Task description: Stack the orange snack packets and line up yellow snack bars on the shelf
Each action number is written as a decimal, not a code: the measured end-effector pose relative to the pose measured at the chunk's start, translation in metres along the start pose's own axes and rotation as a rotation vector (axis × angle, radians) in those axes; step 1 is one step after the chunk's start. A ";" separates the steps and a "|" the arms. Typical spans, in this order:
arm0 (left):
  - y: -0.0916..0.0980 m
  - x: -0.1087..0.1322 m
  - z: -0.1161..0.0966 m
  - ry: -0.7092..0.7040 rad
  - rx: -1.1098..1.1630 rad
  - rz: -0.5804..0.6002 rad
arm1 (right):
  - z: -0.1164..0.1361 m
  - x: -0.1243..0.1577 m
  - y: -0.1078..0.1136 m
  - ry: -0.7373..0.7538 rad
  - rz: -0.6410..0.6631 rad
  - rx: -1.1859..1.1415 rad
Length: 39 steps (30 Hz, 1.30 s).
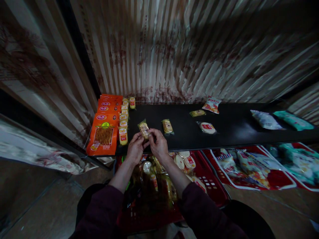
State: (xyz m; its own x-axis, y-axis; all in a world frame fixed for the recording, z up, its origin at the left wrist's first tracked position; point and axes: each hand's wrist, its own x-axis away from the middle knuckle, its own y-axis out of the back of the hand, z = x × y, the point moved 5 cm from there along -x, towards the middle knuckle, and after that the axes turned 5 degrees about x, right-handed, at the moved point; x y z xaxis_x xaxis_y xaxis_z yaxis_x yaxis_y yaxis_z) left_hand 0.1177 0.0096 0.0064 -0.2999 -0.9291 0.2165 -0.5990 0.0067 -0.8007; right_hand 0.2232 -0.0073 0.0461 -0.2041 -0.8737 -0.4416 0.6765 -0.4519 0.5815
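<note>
Both my hands hold one small yellow snack packet (144, 129) in clear wrapping, just above the front part of the black shelf (179, 139). My left hand (136, 148) grips its lower left side, and my right hand (159, 143) pinches its right edge. A similar yellow packet (167, 126) lies on the shelf just right of my hands. To the left stands a row of small yellow-and-white packets (123, 135), with one more packet (132, 103) behind at its right. Beside that row, orange snack bags (103, 132) overlap in a column at the shelf's left end.
Farther right on the shelf lie a flat yellow packet (197, 113), a red-and-white bag (211, 104), a round white packet (207, 127), a silvery bag (266, 119) and a teal bag (294, 120). Red baskets (211, 181) of packets sit below. A patterned curtain (161, 49) hangs behind.
</note>
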 end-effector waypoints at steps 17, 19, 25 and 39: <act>0.000 0.003 -0.012 -0.168 -0.168 -0.038 | 0.000 -0.006 -0.005 -0.108 0.006 -0.094; 0.001 0.002 -0.012 -0.198 -0.208 -0.036 | -0.001 -0.006 -0.006 -0.171 0.042 -0.168; 0.001 0.001 -0.017 -0.297 -0.352 -0.082 | -0.003 -0.008 -0.017 -0.289 0.117 -0.367; 0.013 -0.007 -0.024 -0.481 -0.562 -0.137 | -0.025 -0.011 -0.032 -0.253 0.094 -0.269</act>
State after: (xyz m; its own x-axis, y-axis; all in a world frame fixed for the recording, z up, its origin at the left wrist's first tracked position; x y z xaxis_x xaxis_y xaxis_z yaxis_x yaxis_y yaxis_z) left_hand 0.0945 0.0254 0.0081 0.0843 -0.9934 -0.0773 -0.9352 -0.0521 -0.3503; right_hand 0.2208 0.0212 0.0151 -0.2779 -0.9411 -0.1926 0.8551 -0.3337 0.3968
